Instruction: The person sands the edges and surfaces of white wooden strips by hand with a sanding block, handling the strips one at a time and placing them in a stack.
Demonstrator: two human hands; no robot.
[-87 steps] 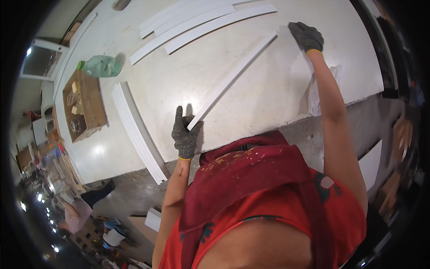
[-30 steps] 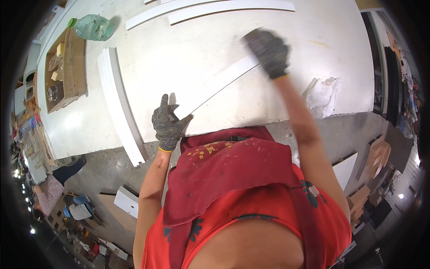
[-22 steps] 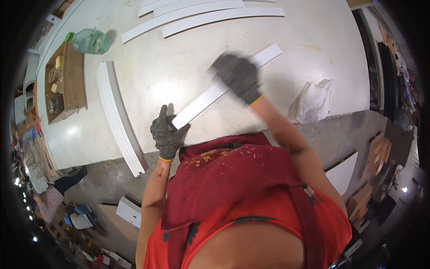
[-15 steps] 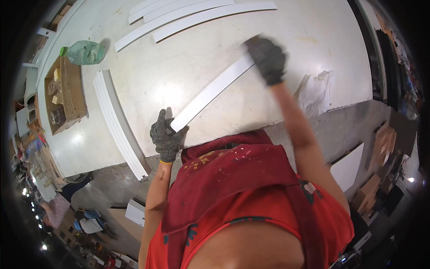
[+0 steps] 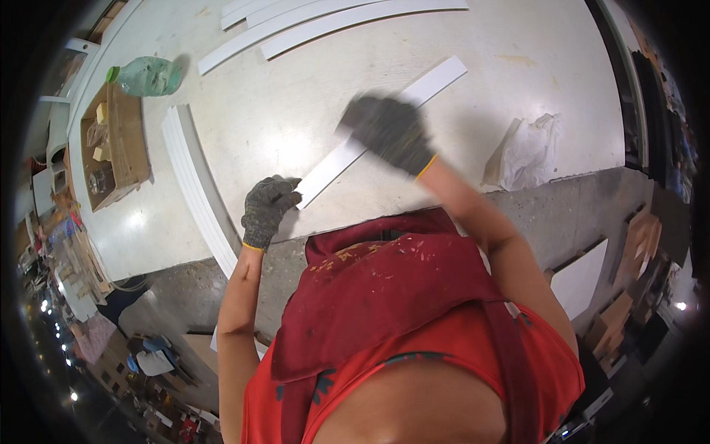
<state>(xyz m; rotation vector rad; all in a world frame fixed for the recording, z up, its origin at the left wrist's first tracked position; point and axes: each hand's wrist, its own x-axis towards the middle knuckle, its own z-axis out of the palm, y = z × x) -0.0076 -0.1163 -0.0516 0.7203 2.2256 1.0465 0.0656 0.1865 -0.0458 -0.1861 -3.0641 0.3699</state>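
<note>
A long flat white strip (image 5: 436,80) lies diagonally on the pale worktable (image 5: 296,118). My left hand (image 5: 268,209), in a dark grey glove, pinches the strip's near end at the table's front. My right hand (image 5: 388,130), also gloved and blurred by motion, presses on the strip's middle; whether anything is in it I cannot tell.
A stack of white strips (image 5: 198,194) lies along the table's left, and more long white strips (image 5: 333,18) at the far edge. A green plastic bottle (image 5: 146,75) and an open cardboard box (image 5: 118,144) stand at left. A crumpled white sheet (image 5: 529,152) lies at right.
My right hand has slid back and forth along the strip, from its far end toward the middle. My left hand has stayed on the near end.
</note>
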